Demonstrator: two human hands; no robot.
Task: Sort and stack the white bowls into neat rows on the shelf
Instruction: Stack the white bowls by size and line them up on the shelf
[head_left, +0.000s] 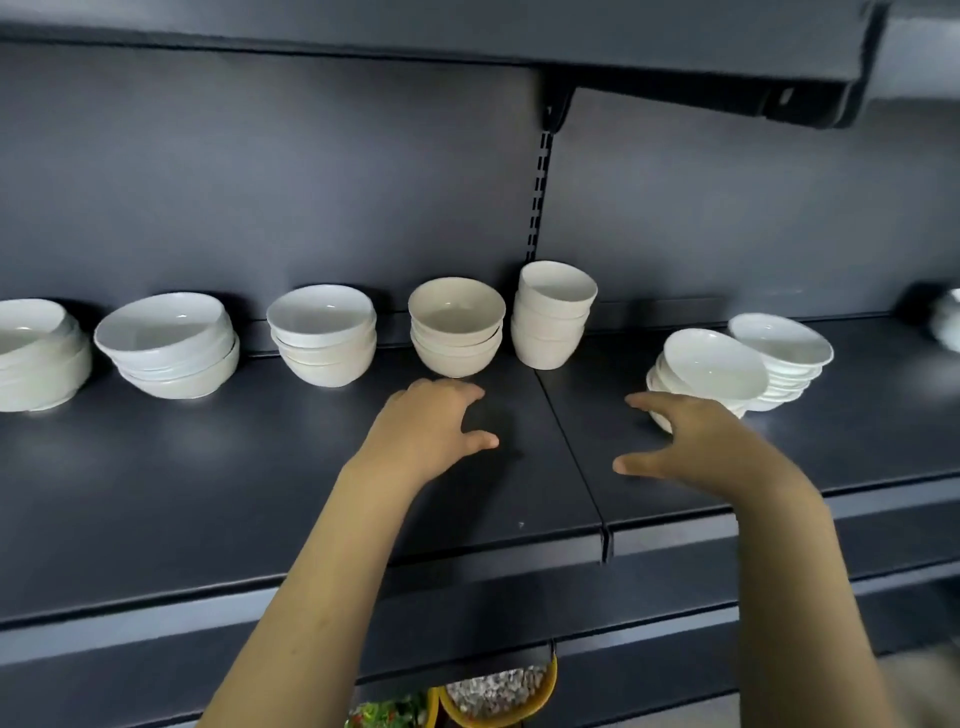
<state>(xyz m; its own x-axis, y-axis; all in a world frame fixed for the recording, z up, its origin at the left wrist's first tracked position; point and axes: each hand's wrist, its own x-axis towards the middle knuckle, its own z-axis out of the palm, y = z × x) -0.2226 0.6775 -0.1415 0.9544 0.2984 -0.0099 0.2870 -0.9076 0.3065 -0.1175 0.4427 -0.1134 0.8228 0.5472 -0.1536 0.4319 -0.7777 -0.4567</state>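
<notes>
Seven stacks of white bowls can be counted along the back of the dark shelf (208, 493), so quite a lineup. From the left: a wide stack cut off by the frame edge (36, 353), a shallow wide stack (166, 343) that's leaning a bit, a medium stack (322, 335), a cream-toned stack (456, 325), and a tall narrow stack (553, 314) right by the upright rail. Further right, two piles of small shallow dishes are found, with the tilted front dish stack (706, 371) set just ahead of the rear dish stack (779, 358). Both hands are held low over the shelf with fingers spread and nothing gripped. The left hand (431, 426) is placed just in front of the cream-toned stack. The right hand (696, 441) is right beside the front dish stack, though whether it's actually touched can't be told. Yellow-rimmed bowls (498, 696) are glimpsed on the level below.
</notes>
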